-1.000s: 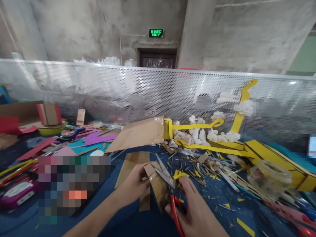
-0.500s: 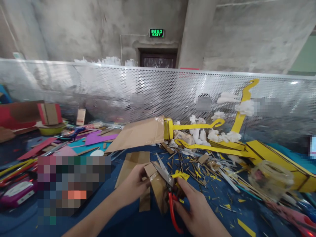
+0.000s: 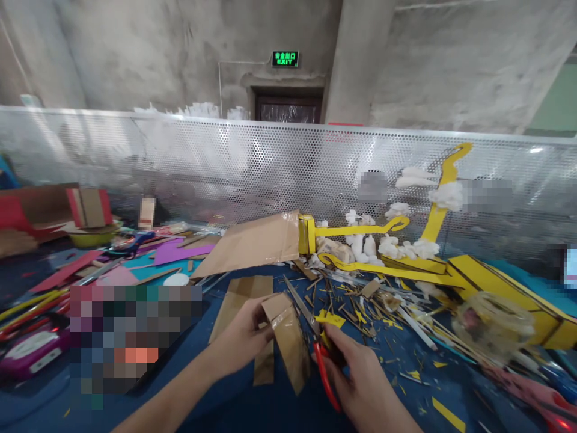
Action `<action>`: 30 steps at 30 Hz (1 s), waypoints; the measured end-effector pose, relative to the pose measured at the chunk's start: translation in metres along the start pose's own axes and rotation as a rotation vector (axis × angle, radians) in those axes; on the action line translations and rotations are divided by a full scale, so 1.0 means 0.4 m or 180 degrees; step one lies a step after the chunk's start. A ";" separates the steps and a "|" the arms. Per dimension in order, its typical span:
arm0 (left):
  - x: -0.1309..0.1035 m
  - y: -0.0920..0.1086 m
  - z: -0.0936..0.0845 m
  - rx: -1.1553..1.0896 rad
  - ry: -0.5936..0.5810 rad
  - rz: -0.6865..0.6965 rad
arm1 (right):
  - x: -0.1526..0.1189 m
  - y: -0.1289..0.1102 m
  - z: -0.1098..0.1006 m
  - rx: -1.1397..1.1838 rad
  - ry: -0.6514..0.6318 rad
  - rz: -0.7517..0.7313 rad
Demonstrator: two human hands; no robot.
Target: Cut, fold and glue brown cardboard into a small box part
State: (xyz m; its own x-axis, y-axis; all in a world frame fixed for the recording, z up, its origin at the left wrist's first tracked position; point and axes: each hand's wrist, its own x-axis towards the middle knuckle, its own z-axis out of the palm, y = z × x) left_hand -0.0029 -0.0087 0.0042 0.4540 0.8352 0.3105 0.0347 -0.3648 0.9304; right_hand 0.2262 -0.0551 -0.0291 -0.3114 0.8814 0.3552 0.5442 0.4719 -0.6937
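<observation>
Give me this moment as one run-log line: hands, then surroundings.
left hand: holds cardboard strip | right hand: holds red-handled scissors | around: larger cardboard sheet, yellow scraps, perforated metal panel behind

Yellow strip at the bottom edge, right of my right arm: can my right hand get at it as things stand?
Probably yes: nothing visible covers the yellow strip. But your right hand holds the scissors, so it would likely need to put them down first.
</observation>
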 end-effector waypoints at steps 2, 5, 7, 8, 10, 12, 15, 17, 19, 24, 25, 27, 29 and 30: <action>0.003 0.010 0.003 -0.0080 0.0115 -0.0036 | 0.003 0.000 0.003 0.0086 0.0166 0.0084; 0.007 0.017 0.005 -0.0279 0.0329 -0.0173 | 0.004 0.007 0.011 0.0411 0.0347 0.0209; 0.008 0.019 0.004 -0.0400 0.0448 -0.0255 | 0.003 0.010 0.015 0.0714 0.0321 0.0264; 0.009 0.019 0.003 -0.0428 0.0493 -0.0273 | 0.002 0.012 0.017 0.0889 0.0296 0.0315; 0.010 0.019 0.000 -0.0423 0.0560 -0.0293 | 0.001 0.016 0.021 0.1305 0.0251 0.0431; 0.011 0.020 -0.001 -0.0419 0.0594 -0.0300 | 0.000 0.025 0.025 0.1752 0.0231 0.0578; 0.012 0.018 0.000 -0.0543 0.0606 -0.0327 | -0.009 0.041 0.029 0.2137 0.0165 0.0758; 0.012 0.016 0.001 -0.0605 0.0641 -0.0317 | -0.023 0.045 0.029 0.2076 0.0168 0.0856; 0.011 0.012 0.001 -0.0620 0.0721 -0.0341 | -0.039 0.040 0.028 0.1759 0.0164 0.0984; 0.012 -0.007 -0.010 -0.0483 0.0914 -0.0398 | -0.047 0.019 0.026 0.0616 0.0024 0.0533; 0.013 -0.010 -0.013 -0.0454 0.0940 -0.0372 | -0.041 0.018 0.024 0.0389 0.0032 0.0328; 0.015 -0.014 -0.017 -0.0428 0.1004 -0.0324 | -0.027 0.020 0.018 -0.0009 0.0098 0.0008; 0.016 -0.012 -0.018 -0.0453 0.1026 -0.0289 | -0.016 0.024 0.012 -0.0255 0.0222 -0.0165; 0.017 -0.010 -0.018 -0.0484 0.1011 -0.0254 | -0.012 0.025 0.009 -0.0314 0.0278 -0.0205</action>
State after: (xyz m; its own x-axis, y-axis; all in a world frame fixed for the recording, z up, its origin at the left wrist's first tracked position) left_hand -0.0063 0.0012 0.0041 0.1550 0.9535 0.2586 -0.0847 -0.2480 0.9650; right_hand 0.2302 -0.0548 -0.0400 -0.2816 0.8459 0.4530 0.6006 0.5236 -0.6043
